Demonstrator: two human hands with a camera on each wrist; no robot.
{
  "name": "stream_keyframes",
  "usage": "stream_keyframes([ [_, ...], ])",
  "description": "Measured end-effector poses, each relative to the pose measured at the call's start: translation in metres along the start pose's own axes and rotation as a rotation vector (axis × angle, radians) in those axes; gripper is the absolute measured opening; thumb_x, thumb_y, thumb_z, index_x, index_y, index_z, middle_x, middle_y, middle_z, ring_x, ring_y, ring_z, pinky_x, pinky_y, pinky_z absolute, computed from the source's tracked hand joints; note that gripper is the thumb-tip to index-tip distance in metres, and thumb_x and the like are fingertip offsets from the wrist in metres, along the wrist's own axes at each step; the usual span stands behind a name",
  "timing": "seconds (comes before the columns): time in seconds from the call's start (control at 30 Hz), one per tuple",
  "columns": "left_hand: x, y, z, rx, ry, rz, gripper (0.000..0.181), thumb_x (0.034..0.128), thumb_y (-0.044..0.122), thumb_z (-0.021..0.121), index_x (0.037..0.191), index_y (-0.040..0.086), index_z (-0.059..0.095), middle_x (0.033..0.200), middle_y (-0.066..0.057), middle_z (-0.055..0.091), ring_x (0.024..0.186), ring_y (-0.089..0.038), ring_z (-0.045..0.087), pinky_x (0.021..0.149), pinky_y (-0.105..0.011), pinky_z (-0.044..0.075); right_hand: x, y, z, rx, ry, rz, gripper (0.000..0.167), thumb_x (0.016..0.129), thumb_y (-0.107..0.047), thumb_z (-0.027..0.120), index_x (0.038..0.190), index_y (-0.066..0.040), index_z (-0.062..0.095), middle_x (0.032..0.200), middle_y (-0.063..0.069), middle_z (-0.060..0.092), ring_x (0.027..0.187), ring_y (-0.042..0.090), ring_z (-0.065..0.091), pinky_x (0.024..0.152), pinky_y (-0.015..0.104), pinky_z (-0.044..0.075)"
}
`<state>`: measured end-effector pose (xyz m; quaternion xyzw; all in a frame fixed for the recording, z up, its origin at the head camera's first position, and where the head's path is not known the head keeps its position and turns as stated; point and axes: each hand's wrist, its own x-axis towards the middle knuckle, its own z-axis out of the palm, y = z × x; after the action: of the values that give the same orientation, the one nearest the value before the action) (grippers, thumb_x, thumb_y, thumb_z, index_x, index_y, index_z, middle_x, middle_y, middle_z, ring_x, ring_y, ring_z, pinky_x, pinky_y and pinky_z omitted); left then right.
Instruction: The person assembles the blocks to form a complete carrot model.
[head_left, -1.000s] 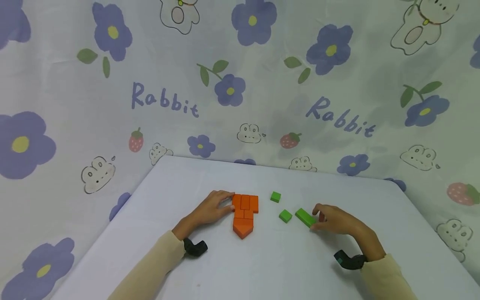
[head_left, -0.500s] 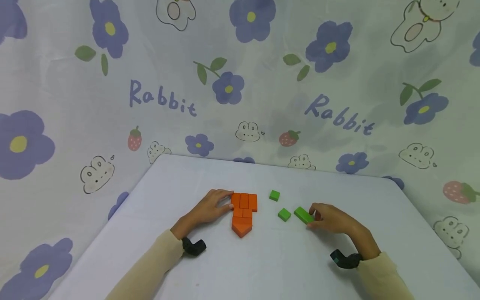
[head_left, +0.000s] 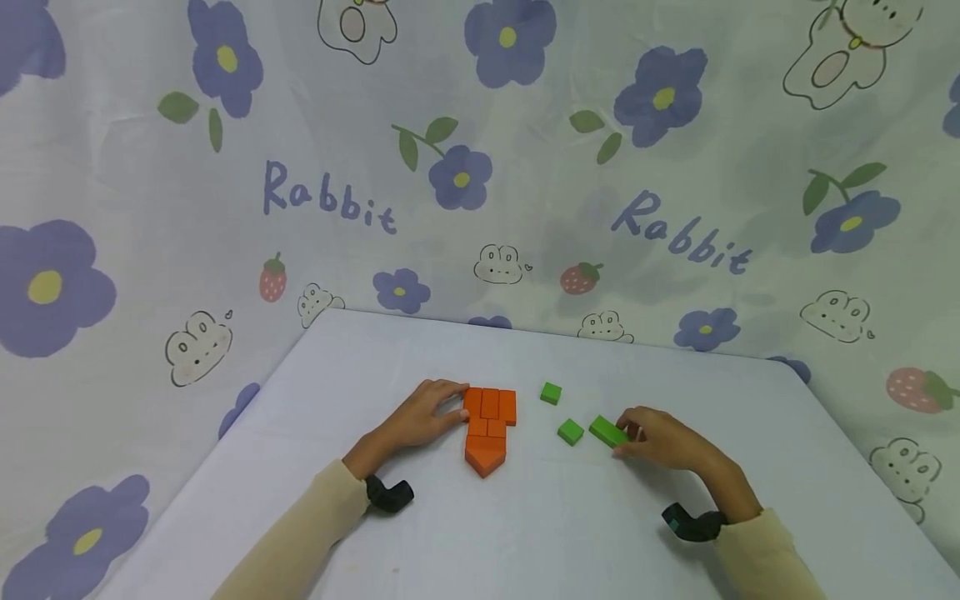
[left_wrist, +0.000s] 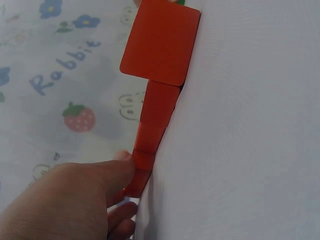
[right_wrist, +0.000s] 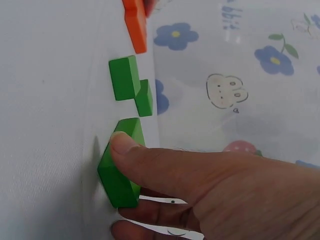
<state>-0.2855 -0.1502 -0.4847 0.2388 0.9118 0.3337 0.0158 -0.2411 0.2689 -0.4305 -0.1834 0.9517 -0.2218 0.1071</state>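
From here, the left hand (head_left: 422, 416) lightly pinches the outer edge of the orange blocks (head_left: 490, 404) on the desk (head_left: 540, 533); the right hand (head_left: 663, 437), partly closed, grips the end of the long green block (head_left: 605, 429). Gentle, level pressure should spare both a jolt.

A patterned pale cloth (head_left: 540, 183) hung beyond the white surface (head_left: 570, 533), its purple flowers (head_left: 510, 42), strawberries (head_left: 580, 280) and rabbits (head_left: 498, 267) under soft light, greyer toward the right.
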Motion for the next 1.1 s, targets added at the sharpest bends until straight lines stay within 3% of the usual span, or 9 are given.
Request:
stream_keyframes([
  [0.17, 0.001, 0.001, 0.001, 0.006, 0.0, -0.002, 0.055, 0.0975, 0.041, 0.063, 0.146, 0.019, 0.052, 0.148, -0.004, 0.053, 0.136, -0.025, 0.044, 0.114, -0.051, 0.039, 0.002, 0.003, -0.002, -0.009, 0.074, -0.019, 0.031, 0.086, -0.022, 0.079, 0.109, -0.003, 0.069, 0.09, 0.0, 0.062, 0.082, 0.012, 0.057, 0.066, 0.025, 0.049],
  [0.37, 0.003, -0.001, 0.001, 0.014, 0.003, 0.022, 0.054, 0.0977, 0.04, 0.063, 0.146, 0.017, 0.052, 0.147, -0.005, 0.054, 0.134, -0.026, 0.046, 0.113, -0.05, 0.039, 0.005, 0.001, -0.01, 0.021, 0.254, -0.087, 0.029, 0.089, -0.015, 0.075, 0.113, 0.0, 0.068, 0.096, 0.004, 0.065, 0.085, 0.013, 0.06, 0.068, 0.023, 0.052],
  [0.6, 0.001, -0.004, 0.004, 0.02, 0.009, 0.034, 0.054, 0.0979, 0.041, 0.063, 0.145, 0.017, 0.053, 0.146, -0.005, 0.055, 0.133, -0.026, 0.046, 0.112, -0.051, 0.041, 0.02, -0.023, -0.014, 0.049, 0.419, -0.176, 0.034, 0.09, -0.018, 0.075, 0.119, -0.001, 0.068, 0.102, 0.008, 0.067, 0.086, 0.016, 0.065, 0.071, 0.023, 0.056],
  [0.73, 0.0, -0.004, 0.002, 0.026, 0.013, 0.031, 0.055, 0.0979, 0.041, 0.063, 0.146, 0.017, 0.052, 0.146, -0.005, 0.054, 0.134, -0.026, 0.046, 0.113, -0.051, 0.04, 0.038, -0.05, -0.02, 0.041, 0.42, -0.242, 0.033, 0.09, -0.015, 0.075, 0.12, -0.002, 0.068, 0.103, 0.01, 0.066, 0.083, 0.015, 0.065, 0.068, 0.023, 0.056],
  [0.87, -0.002, -0.004, 0.001, 0.015, 0.023, 0.009, 0.055, 0.0972, 0.04, 0.064, 0.145, 0.018, 0.053, 0.147, -0.005, 0.054, 0.134, -0.026, 0.046, 0.113, -0.051, 0.039, 0.064, -0.071, -0.019, 0.025, 0.371, -0.287, 0.032, 0.09, -0.016, 0.075, 0.119, -0.003, 0.069, 0.101, 0.009, 0.065, 0.083, 0.015, 0.063, 0.066, 0.022, 0.054],
  [1.1, -0.002, -0.004, 0.003, -0.006, 0.009, 0.001, 0.058, 0.0975, 0.045, 0.062, 0.147, 0.019, 0.05, 0.148, -0.003, 0.053, 0.136, -0.025, 0.044, 0.114, -0.05, 0.039, 0.102, -0.086, 0.0, 0.028, 0.247, -0.212, 0.034, 0.091, -0.019, 0.075, 0.121, -0.005, 0.069, 0.108, 0.009, 0.066, 0.089, 0.017, 0.06, 0.07, 0.023, 0.054],
])
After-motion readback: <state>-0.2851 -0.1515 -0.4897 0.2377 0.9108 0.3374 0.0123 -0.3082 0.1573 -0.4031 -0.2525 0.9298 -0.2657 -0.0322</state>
